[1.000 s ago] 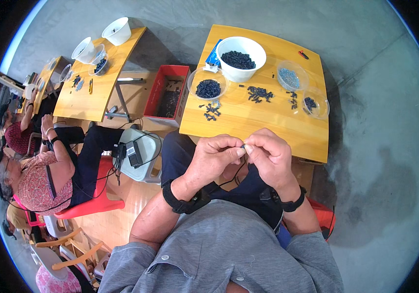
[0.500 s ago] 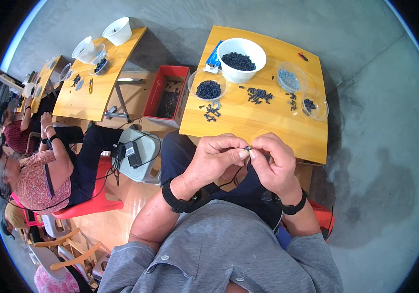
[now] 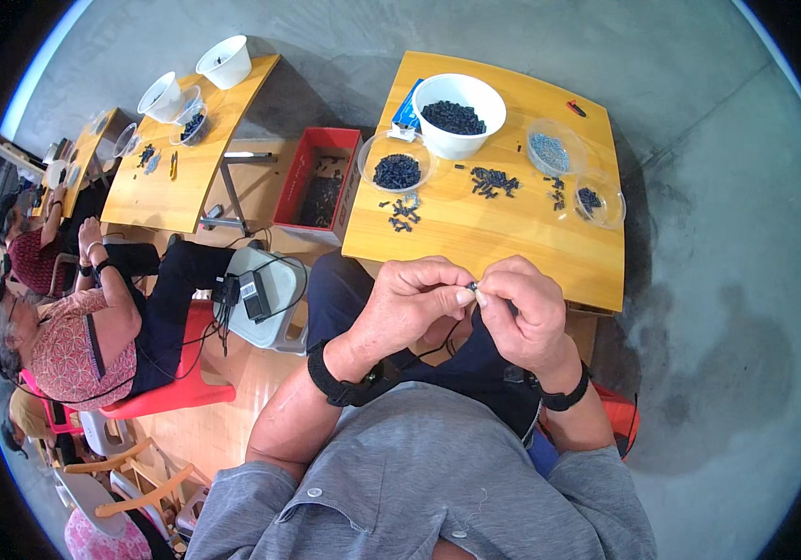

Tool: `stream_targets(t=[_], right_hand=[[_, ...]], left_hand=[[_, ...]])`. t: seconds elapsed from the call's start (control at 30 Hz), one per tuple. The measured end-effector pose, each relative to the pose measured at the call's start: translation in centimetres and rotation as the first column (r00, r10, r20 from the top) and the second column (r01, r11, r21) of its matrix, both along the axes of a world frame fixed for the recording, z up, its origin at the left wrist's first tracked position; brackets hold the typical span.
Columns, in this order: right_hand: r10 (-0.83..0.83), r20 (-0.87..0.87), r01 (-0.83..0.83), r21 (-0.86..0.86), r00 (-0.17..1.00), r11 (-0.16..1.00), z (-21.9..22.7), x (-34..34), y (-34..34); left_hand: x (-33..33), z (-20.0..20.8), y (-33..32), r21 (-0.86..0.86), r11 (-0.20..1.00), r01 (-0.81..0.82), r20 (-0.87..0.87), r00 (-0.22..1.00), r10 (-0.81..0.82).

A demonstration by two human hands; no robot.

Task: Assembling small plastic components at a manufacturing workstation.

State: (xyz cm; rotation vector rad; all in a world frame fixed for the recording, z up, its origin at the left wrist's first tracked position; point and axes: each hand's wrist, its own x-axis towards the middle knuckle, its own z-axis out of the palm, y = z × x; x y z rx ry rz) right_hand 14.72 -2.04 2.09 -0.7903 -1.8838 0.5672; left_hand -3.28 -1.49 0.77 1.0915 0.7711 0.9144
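Fingertip to fingertip, my two hands meet over my lap, just off the near edge of the wooden table [image 3: 475, 233]. A tiny dark piece [image 3: 473, 287] shows between them; its kind is too small to make out. My left hand [image 3: 416, 297] pinches it between thumb and index finger from one side. My right hand [image 3: 523, 303] pinches at its other side, the remaining fingers curled in. On the table lie a loose pile of small black parts [image 3: 494, 182] and a smaller cluster of dark parts [image 3: 404, 220].
A white bowl [image 3: 456, 145] full of black parts stands at the back, beside clear tubs of black parts [image 3: 397, 173], silvery parts [image 3: 550, 152] and dark parts [image 3: 596, 203]. Left of the table is a red box [image 3: 316, 187]. A grey stool [image 3: 265, 299] carries cables; a seated person [image 3: 83, 345] is further left.
Both hands stay pinched together in almost the same place. The right fingers have shifted very slightly around the tiny piece.
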Motion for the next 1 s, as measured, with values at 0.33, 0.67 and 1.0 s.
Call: stream_targets(t=[0.33,0.67,1.0], right_hand=[[0.04,0.063,-0.033,-0.111,0.997,0.993,-0.5,-0.2,-0.6],[0.207,-0.216,-0.299,-0.707,0.954,0.641,-2.6,1.4,0.3],[-0.386,0.365,0.518,-0.402,0.847,0.755,-17.4,6.9,11.9]], left_hand=[[-0.3,-1.3,-0.5,-0.092,0.995,0.025,-0.05,0.998,-0.03],[-0.4,-3.4,-1.4,-0.079,0.996,0.048,-0.026,0.998,-0.05],[-1.8,-4.3,-2.2,-0.077,0.997,-0.009,-0.013,1.0,0.008]])
